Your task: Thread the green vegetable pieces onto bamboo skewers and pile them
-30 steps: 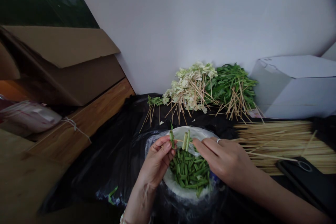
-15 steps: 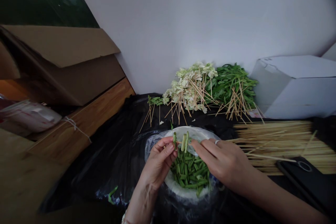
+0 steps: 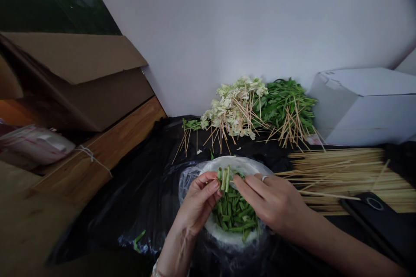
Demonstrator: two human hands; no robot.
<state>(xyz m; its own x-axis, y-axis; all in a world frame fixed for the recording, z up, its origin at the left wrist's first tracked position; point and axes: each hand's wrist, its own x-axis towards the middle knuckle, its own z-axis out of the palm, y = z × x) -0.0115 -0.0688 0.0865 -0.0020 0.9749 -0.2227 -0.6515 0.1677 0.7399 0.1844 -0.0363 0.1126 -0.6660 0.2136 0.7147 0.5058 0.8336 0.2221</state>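
Over a bowl (image 3: 242, 162) lined with clear plastic and filled with cut green bean pieces (image 3: 235, 214), my two hands meet. My left hand (image 3: 199, 201) pinches a piece of green bean (image 3: 219, 175) between thumb and fingers. Right beside that piece, two more upright bean pieces (image 3: 226, 178) sit crosswise on a thin bamboo skewer (image 3: 231, 181). Closed around the skewer is my right hand (image 3: 271, 197), which wears a ring and hides much of the stick.
Skewered pale leaves (image 3: 232, 108), green leaves (image 3: 282, 104) and a few beans (image 3: 191, 124) lie by the wall. Loose bamboo skewers (image 3: 344, 173), a black phone (image 3: 367, 214) and a white box (image 3: 370, 108) are at right. A cardboard box (image 3: 97, 95) stands left of the black plastic sheet (image 3: 130, 199).
The bean piece in my left hand has moved right and now stands close against the other two on the skewer. My right hand has shifted slightly left.
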